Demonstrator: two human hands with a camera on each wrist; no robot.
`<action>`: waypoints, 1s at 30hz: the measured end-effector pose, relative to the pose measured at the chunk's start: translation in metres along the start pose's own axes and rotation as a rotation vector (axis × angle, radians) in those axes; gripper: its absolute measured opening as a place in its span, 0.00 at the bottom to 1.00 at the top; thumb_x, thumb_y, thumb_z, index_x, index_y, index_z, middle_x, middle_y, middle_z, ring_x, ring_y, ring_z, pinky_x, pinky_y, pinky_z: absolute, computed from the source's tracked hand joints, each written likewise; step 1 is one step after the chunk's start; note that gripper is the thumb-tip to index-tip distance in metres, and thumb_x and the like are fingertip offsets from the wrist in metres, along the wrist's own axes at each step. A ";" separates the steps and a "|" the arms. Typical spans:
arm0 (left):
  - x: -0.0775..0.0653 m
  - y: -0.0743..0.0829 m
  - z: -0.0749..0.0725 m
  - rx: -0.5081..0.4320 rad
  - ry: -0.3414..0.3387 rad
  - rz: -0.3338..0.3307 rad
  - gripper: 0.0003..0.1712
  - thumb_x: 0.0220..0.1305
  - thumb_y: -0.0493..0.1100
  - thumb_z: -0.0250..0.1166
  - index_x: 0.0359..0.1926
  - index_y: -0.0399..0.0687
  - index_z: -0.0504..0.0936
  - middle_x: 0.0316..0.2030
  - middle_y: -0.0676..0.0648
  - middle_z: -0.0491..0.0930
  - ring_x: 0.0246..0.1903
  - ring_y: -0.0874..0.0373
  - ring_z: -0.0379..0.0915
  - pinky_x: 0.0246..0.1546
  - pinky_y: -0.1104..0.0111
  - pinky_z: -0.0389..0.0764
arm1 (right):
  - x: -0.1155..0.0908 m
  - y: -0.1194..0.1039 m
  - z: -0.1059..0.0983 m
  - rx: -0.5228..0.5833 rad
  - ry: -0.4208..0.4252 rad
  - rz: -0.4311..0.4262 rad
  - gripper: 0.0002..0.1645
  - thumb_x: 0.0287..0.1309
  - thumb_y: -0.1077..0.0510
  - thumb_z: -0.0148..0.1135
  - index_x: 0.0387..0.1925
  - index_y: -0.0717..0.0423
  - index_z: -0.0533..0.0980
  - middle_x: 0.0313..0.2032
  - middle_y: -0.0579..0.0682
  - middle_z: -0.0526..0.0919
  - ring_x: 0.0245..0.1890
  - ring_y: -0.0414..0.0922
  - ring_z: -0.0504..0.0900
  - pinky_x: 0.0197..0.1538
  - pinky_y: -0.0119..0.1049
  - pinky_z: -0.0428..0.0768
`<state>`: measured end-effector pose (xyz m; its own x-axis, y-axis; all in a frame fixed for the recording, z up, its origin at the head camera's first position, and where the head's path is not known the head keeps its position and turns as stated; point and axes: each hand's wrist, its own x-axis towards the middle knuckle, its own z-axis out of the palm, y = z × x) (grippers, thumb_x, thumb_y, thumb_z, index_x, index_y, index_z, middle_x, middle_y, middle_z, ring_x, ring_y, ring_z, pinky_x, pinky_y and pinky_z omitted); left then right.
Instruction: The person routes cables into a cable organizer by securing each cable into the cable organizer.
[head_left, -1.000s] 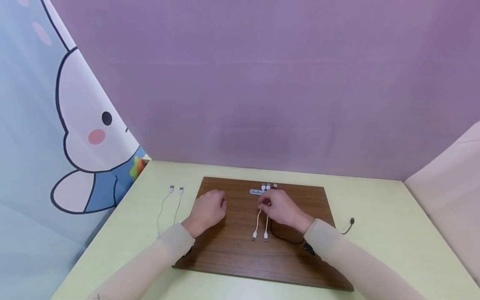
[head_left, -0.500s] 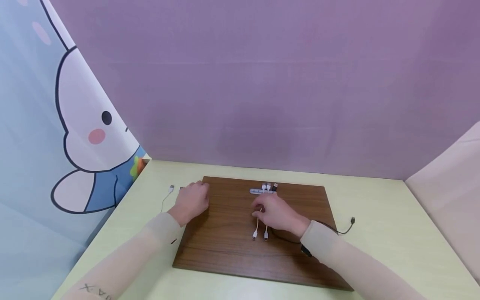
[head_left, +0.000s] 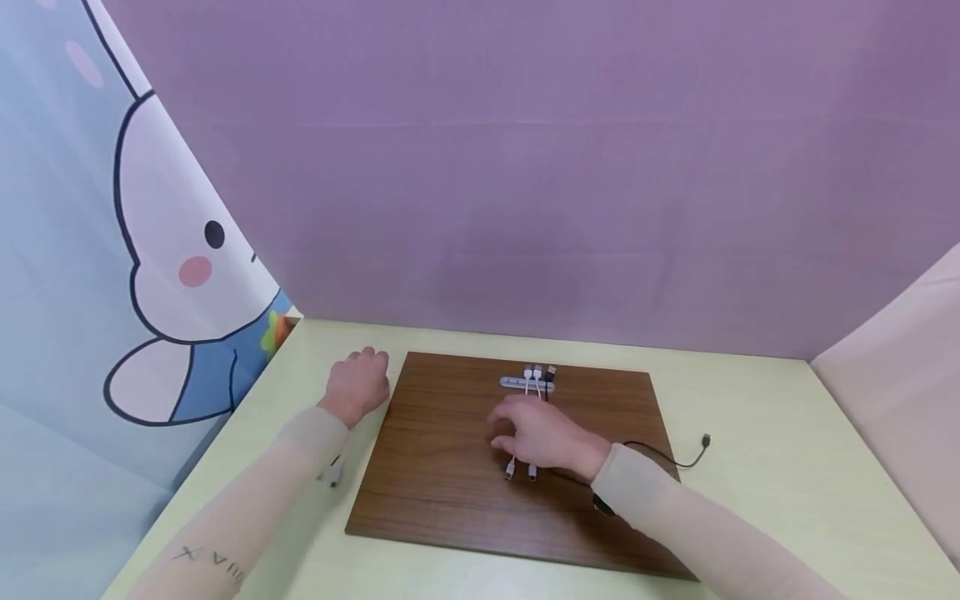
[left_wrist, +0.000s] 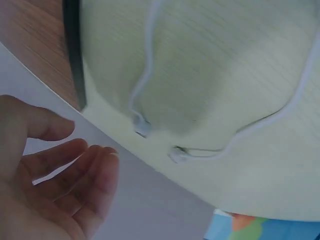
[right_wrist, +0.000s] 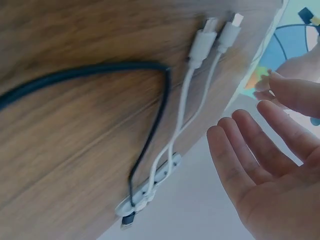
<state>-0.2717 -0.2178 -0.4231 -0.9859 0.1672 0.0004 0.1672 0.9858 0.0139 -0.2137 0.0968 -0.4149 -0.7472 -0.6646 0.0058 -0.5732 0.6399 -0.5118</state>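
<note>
My left hand [head_left: 356,387] hovers past the board's left edge, its fingers loosely bent and holding nothing. In the left wrist view two white charging cables [left_wrist: 149,55] lie on the table, one plug [left_wrist: 141,126] close to the fingertips. My right hand [head_left: 543,433] hangs over the brown board [head_left: 442,450], fingers relaxed with nothing between them. Beyond it a grey cable clip strip [head_left: 512,382] sits near the board's far edge. Two white cables [right_wrist: 184,100] and a black cable [right_wrist: 120,66] run through the strip, and their USB plugs stick out behind it.
The black cable's other end [head_left: 706,440] lies on the pale table [head_left: 780,467] right of the board. A purple cloth [head_left: 555,167] stands behind the table, and a blue cartoon cloth [head_left: 60,292] hangs at the left.
My left hand has moved left, from over the board to past its left edge above the white cables. My right hand has drawn back from the clip strip, toward me and slightly left.
</note>
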 end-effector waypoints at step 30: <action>0.021 -0.022 0.008 -0.332 -0.165 -0.306 0.06 0.64 0.36 0.54 0.30 0.38 0.72 0.29 0.39 0.75 0.27 0.48 0.70 0.27 0.59 0.73 | 0.024 -0.037 0.005 -0.024 -0.040 -0.074 0.18 0.67 0.54 0.66 0.56 0.55 0.82 0.54 0.46 0.83 0.57 0.45 0.80 0.62 0.41 0.76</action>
<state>-0.2965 -0.2358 -0.4319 -0.9719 -0.1038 -0.2114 -0.1668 0.9370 0.3068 -0.2089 0.0548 -0.4003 -0.6890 -0.7247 0.0080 -0.6341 0.5975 -0.4908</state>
